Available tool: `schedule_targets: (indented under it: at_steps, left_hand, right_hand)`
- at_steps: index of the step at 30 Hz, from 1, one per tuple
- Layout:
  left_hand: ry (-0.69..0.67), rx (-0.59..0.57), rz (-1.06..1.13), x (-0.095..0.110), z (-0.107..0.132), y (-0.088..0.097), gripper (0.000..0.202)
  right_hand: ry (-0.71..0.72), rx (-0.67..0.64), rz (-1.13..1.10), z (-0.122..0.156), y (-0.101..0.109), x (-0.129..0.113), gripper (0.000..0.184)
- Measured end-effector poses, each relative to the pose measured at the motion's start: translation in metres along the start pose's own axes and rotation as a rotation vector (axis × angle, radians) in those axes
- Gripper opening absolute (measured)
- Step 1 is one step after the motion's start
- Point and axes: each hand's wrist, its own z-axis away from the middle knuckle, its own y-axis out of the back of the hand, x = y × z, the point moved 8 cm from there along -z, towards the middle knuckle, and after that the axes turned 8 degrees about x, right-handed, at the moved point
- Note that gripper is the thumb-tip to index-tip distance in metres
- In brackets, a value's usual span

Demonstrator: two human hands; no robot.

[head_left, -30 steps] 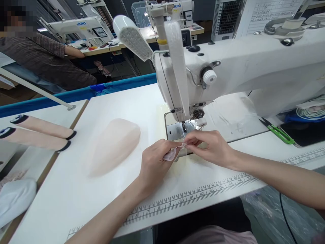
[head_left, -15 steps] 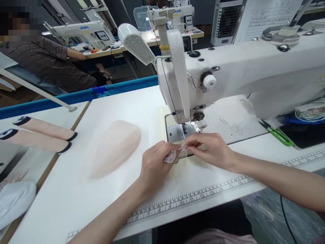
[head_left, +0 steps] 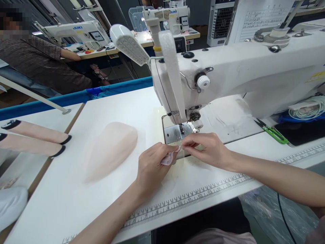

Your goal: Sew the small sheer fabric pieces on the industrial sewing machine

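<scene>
My left hand [head_left: 151, 166] and my right hand [head_left: 208, 149] both pinch a small piece of sheer pale pink fabric [head_left: 169, 158], held just in front of the needle plate [head_left: 175, 133] of a white sewing machine [head_left: 228, 78]. The fingertips of the two hands nearly meet over the fabric. A wide white band [head_left: 175, 78] hangs down the front of the machine head towards the presser foot.
A stack of pale pink fabric pieces [head_left: 111, 149] lies on the white table [head_left: 122, 112] to the left. Green thread snips [head_left: 271, 131] lie at the right. Pink padded parts with black ends [head_left: 35, 132] sit far left. A lamp [head_left: 129, 44] hangs over. Another person [head_left: 43, 64] sits at the back left.
The hands stay pinched on the small fabric piece; the view has shifted slightly, and the hands sit a touch further left.
</scene>
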Motion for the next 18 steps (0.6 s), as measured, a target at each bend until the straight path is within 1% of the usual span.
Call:
schedule_targets:
  at_steps: [6,13,15,17,18]
  left_hand:
    - [-0.009,-0.004,-0.006,0.001,-0.0014,-0.0006,0.009]
    - [-0.059,0.002,-0.043,0.0053,-0.0014,0.0002,0.009]
    - [-0.042,-0.003,-0.048,0.0043,-0.0008,0.0001,0.008]
    - [0.002,-0.028,-0.02,0.0013,0.0001,-0.0018,0.003]
    - [0.023,-0.047,0.006,0.0001,0.0006,-0.0035,0.005]
  right_hand:
    - [-0.007,-0.014,0.005,-0.0006,-0.0013,-0.0006,0.014]
    - [-0.005,-0.032,0.014,-0.0012,-0.0016,-0.0011,0.013]
    - [0.014,-0.033,0.027,-0.0014,-0.0016,-0.0018,0.014]
    - [0.04,-0.018,0.041,-0.0018,-0.0003,-0.0027,0.015]
    - [0.049,-0.006,0.051,-0.0019,0.0007,-0.0028,0.015]
